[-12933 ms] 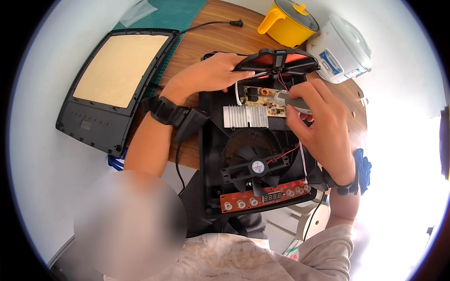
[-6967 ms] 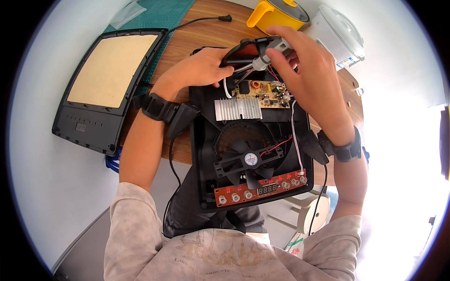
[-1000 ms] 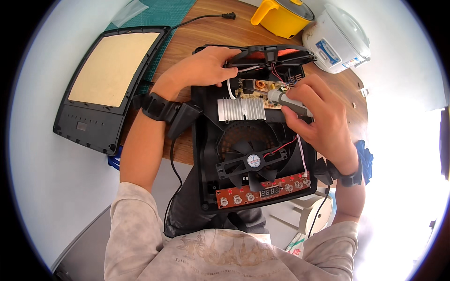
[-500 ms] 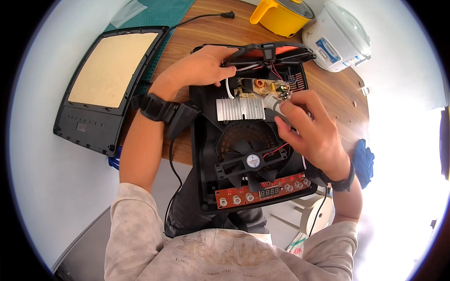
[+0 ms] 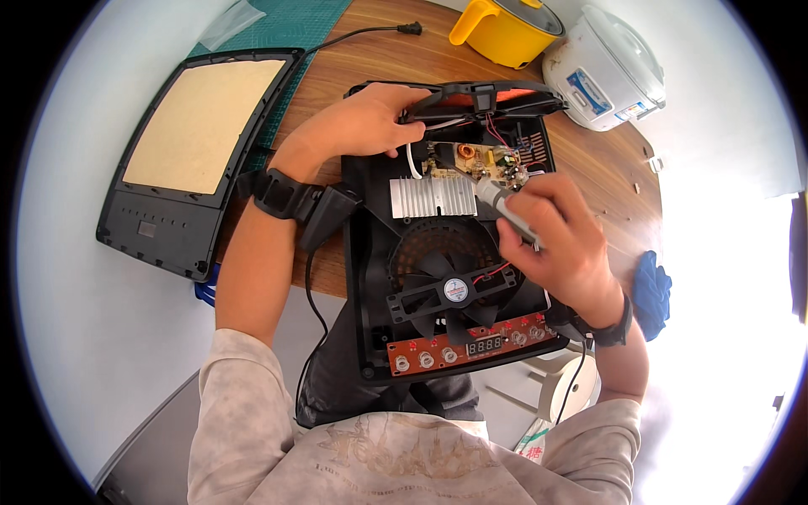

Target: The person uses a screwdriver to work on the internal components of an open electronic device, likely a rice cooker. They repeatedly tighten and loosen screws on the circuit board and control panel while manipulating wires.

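Observation:
An opened induction cooker's black lower housing (image 5: pixel 364 278) lies across the table's front edge, over my lap. At its back, my left hand (image 5: pixel 379 124) is closed on the left end of the tilted-up coil (image 5: pixel 513 91), fingers partly hidden behind it. My right hand (image 5: pixel 562 244) grips a grey-handled screwdriver (image 5: pixel 495 199), its thin shaft pointing up-left at the circuit board (image 5: pixel 495 158). Whether the tip touches anything is too small to tell. In front of the board sit a finned heat sink (image 5: pixel 433 199), a black fan (image 5: pixel 454 290) and a red-brown control board (image 5: pixel 425 358).
The cooker's black top cover (image 5: pixel 198 126), tan sheet upward, lies at left, partly on a green mat (image 5: pixel 299 21). A power plug (image 5: pixel 410 28), yellow pot (image 5: pixel 505 34) and white rice cooker (image 5: pixel 602 71) stand behind. Blue cloth (image 5: pixel 651 286) is at right, above a stool (image 5: pixel 568 387).
My right hand has shifted slightly, and the screwdriver handle now lies a little lower and more visible in the grip. My left hand stays on the coil.

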Available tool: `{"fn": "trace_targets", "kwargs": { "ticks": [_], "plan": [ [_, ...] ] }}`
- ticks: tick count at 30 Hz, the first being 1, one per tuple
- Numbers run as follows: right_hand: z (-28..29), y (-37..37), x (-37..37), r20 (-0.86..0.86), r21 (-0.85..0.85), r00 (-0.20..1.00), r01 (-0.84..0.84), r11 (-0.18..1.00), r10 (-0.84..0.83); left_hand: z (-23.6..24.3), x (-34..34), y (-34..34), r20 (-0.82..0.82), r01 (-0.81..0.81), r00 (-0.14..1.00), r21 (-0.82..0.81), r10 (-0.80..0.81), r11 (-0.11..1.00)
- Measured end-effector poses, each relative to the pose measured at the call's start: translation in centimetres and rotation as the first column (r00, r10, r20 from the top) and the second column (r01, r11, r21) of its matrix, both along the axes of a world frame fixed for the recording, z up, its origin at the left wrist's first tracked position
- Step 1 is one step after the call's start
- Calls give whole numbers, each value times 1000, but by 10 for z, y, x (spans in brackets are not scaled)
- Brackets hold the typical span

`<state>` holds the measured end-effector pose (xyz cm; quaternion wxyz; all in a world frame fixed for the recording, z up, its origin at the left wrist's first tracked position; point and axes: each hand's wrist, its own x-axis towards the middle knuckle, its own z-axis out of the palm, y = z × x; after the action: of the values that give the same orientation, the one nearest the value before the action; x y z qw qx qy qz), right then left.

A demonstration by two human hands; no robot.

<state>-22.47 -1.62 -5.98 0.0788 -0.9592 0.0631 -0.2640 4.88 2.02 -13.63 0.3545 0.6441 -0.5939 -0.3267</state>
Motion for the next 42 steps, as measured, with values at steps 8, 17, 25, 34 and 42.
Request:
{"fn": "trace_targets", "kwargs": {
  "ticks": [8, 17, 25, 34, 42],
  "plan": [
    [12, -11, 3, 95, 51, 987, 127, 991, -131, 3, 0, 3, 19, -1, 1000, 0, 1, 1000],
    [15, -17, 11, 23, 135, 999, 21, 991, -24, 1, 0, 1, 15, -8, 1000, 11, 8, 1000],
    [16, -24, 23, 4, 110, 999, -46, 993, 46, -2, 0, 0, -6, -3, 1000, 12, 3, 1000],
    [27, -23, 35, -97, 103, 992, -72, 992, 83, -3, 3, 1, -27, 1, 1000, 11, -1, 1000],
    [36, -23, 33, -164, 123, 986, 11, 992, 9, 3, 0, 3, 19, 5, 1000, -13, -5, 1000]
  ]
}}
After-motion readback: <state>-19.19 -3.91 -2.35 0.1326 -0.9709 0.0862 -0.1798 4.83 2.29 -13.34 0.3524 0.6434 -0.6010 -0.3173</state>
